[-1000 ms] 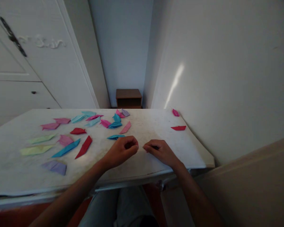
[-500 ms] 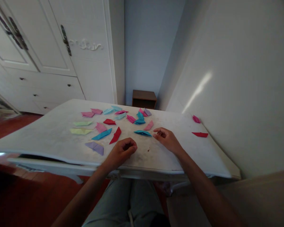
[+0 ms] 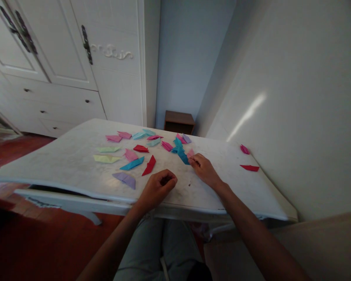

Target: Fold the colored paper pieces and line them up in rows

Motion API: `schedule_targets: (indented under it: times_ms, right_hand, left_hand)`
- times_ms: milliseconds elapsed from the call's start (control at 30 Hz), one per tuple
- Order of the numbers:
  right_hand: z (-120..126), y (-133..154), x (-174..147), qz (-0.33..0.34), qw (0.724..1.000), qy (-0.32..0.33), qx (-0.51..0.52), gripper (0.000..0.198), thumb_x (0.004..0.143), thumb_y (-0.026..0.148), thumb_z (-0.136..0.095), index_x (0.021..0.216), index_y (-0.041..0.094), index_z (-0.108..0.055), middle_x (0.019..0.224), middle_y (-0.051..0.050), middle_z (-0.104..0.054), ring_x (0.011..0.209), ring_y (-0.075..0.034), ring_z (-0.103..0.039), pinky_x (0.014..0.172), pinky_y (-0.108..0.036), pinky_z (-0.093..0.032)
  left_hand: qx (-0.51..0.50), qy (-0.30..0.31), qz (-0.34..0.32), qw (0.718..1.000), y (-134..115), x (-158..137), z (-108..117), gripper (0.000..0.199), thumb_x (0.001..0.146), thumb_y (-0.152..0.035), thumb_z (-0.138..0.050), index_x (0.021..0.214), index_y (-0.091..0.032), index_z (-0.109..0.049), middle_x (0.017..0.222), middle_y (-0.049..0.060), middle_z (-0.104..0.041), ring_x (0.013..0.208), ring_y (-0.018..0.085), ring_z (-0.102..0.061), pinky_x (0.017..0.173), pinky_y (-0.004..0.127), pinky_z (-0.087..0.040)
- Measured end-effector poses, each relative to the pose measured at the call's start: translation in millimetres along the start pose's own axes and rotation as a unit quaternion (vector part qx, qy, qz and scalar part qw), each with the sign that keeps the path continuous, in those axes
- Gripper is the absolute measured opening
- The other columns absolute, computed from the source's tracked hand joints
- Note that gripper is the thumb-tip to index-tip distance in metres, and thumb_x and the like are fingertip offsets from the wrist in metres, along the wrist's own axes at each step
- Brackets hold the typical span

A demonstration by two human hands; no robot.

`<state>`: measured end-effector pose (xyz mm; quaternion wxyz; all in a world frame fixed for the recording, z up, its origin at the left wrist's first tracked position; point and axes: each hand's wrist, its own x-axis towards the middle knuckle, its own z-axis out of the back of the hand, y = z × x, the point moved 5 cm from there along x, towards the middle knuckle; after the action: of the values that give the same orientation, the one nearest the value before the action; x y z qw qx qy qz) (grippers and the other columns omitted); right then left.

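A slim, folded bright-blue paper piece (image 3: 183, 157) slants over the white tabletop (image 3: 222, 168), its near end at the fingertips of your right hand (image 3: 204, 168). Its far end overlaps other folded blue papers (image 3: 178, 143) in view; whether they touch is unclear.

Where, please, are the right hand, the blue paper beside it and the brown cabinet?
Right hand (image 3: 205, 170), head view, back of hand.
Blue paper (image 3: 183, 157), head view, its middle.
Brown cabinet (image 3: 179, 116), head view, top surface.

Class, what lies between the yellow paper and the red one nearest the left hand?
In the head view: a blue paper, with a pink paper just beyond.
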<state>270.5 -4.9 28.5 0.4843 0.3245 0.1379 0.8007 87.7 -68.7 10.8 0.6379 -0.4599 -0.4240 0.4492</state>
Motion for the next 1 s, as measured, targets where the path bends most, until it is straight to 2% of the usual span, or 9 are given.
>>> schedule_targets:
  times_ms: [133,200,267,367,467,700,833,1000]
  right_hand:
    - [-7,8,-9,-0.067,0.982,0.103,0.144,0.026,0.097,0.035,-0.039,0.081,0.019,-0.051,0.072,0.002,-0.060,0.047,-0.009,-0.048,0.053,-0.024,-0.039]
    - [-7,15,-12,-0.074,0.974,0.128,0.169,0.026,0.097,0.036,-0.039,0.082,0.019,-0.051,0.071,0.003,-0.059,0.042,-0.008,-0.045,0.049,-0.023,-0.036]
    - [-3,23,-12,-0.058,0.980,0.117,0.151,0.027,0.096,0.036,-0.041,0.078,0.019,-0.052,0.067,0.004,-0.055,0.047,-0.008,-0.046,0.051,-0.023,-0.036]
    - [1,32,-11,-0.025,0.986,0.118,0.116,0.030,0.096,0.035,-0.045,0.071,0.019,-0.051,0.064,0.002,-0.052,0.058,-0.011,-0.049,0.058,-0.023,-0.036]
    - [0,35,-10,-0.013,0.984,0.140,0.113,0.030,0.095,0.035,-0.045,0.072,0.018,-0.054,0.064,0.002,-0.052,0.061,-0.012,-0.049,0.060,-0.024,-0.036]
    - [-3,29,-13,-0.045,0.968,0.133,0.208,0.032,0.093,0.043,-0.049,0.076,0.017,-0.059,0.063,0.003,-0.051,0.054,-0.009,-0.045,0.051,-0.022,-0.034]
    - [-6,26,-14,-0.088,0.941,0.112,0.308,0.032,0.086,0.048,-0.059,0.080,0.017,-0.060,0.062,0.004,-0.052,0.047,-0.007,-0.045,0.045,-0.021,-0.035]
    - [-18,26,-18,-0.152,0.880,0.080,0.443,0.036,0.072,0.045,-0.075,0.090,0.017,-0.061,0.063,0.006,-0.056,0.043,-0.008,-0.052,0.043,-0.021,-0.042]
  left_hand:
    - [-0.080,-0.090,0.033,0.992,7,4,8,0.026,0.077,-0.040,-0.061,0.088,-0.017,-0.058,0.069,-0.003,-0.054,0.050,0.008,-0.049,0.043,0.019,-0.038]
    - [-0.123,-0.138,0.033,0.982,9,5,13,0.037,0.075,-0.043,-0.065,0.099,-0.017,-0.054,0.073,-0.003,-0.055,0.046,0.007,-0.049,0.039,0.018,-0.037]
    - [-0.143,-0.161,0.028,0.976,10,6,15,0.043,0.074,-0.044,-0.067,0.103,-0.017,-0.053,0.073,-0.004,-0.056,0.042,0.006,-0.049,0.037,0.018,-0.037]
    - [-0.146,-0.162,0.020,0.976,11,7,15,0.036,0.077,-0.045,-0.065,0.096,-0.016,-0.056,0.067,-0.004,-0.056,0.040,0.005,-0.047,0.036,0.017,-0.037]
    - [-0.142,-0.164,0.020,0.976,13,7,16,0.028,0.079,-0.043,-0.064,0.083,-0.016,-0.057,0.064,-0.004,-0.056,0.040,0.005,-0.048,0.036,0.016,-0.036]
    - [-0.158,-0.174,0.036,0.971,14,6,17,0.022,0.077,-0.037,-0.064,0.074,-0.017,-0.056,0.059,-0.004,-0.056,0.038,0.005,-0.046,0.034,0.016,-0.034]
    - [-0.170,-0.174,0.032,0.969,12,6,17,0.022,0.078,-0.037,-0.064,0.074,-0.017,-0.056,0.058,-0.004,-0.056,0.037,0.005,-0.045,0.035,0.016,-0.034]
    - [-0.217,-0.150,0.025,0.964,11,7,17,0.023,0.077,-0.036,-0.066,0.074,-0.017,-0.055,0.060,-0.004,-0.056,0.040,0.005,-0.045,0.035,0.016,-0.033]
